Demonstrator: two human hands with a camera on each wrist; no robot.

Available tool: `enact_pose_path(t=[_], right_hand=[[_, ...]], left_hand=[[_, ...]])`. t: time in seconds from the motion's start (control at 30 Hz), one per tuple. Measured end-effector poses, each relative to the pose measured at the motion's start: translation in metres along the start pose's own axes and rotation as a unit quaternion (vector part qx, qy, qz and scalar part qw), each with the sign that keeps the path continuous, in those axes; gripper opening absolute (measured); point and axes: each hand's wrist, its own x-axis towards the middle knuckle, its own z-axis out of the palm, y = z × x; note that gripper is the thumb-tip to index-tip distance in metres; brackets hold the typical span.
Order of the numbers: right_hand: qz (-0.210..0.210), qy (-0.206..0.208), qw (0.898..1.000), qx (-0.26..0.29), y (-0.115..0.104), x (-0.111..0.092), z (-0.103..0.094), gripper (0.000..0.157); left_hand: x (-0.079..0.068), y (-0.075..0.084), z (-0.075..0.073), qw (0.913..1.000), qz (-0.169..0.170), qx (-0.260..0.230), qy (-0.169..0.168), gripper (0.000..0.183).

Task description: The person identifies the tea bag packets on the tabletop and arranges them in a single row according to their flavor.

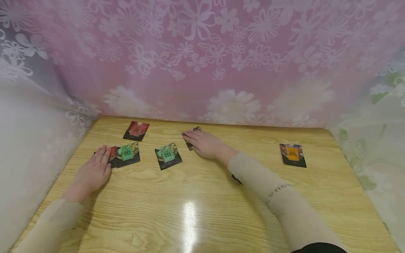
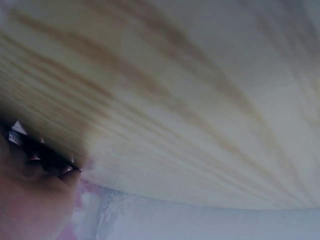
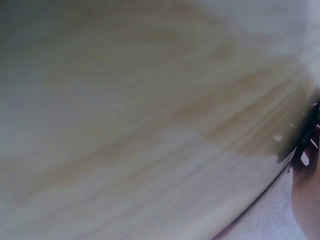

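Observation:
My left hand [image 1: 93, 172] lies with fingers outstretched over a red-and-black packet [image 1: 113, 154], covering most of it. Against that packet's right side lies a green-labelled packet [image 1: 128, 154]. Farther right, my right hand [image 1: 206, 143] rests palm down, fingers extended, on a packet with a dark purple print [image 1: 188, 144]. Between the hands sits another green-labelled packet [image 1: 168, 156]. In the left wrist view, dark packet edges [image 2: 47, 159] show by the fingers. The right wrist view catches a dark packet [image 3: 304, 135] at the right hand.
A red-labelled packet [image 1: 136, 130] lies at the back left of the wooden table [image 1: 152, 211]. An orange-labelled packet [image 1: 293, 155] is at the right. Part of a black item [image 1: 236, 179] pokes out below the right sleeve. Floral curtains [image 1: 202, 70] hang around the table.

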Motion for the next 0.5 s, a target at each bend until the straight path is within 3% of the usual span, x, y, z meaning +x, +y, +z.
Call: enact_pose_path(t=[0.17,0.5], right_hand=[[0.015,0.013,0.999,0.041,0.009,-0.024,0.004,0.060],[0.082,0.036,0.989,0.119,0.024,-0.073,0.017,0.061]], left_hand=[[0.001,0.001,-0.002,1.0000,-0.001,-0.006,-0.001,0.064],[-0.001,0.001,0.002,1.0000,-0.002,-0.007,0.001,0.065]])
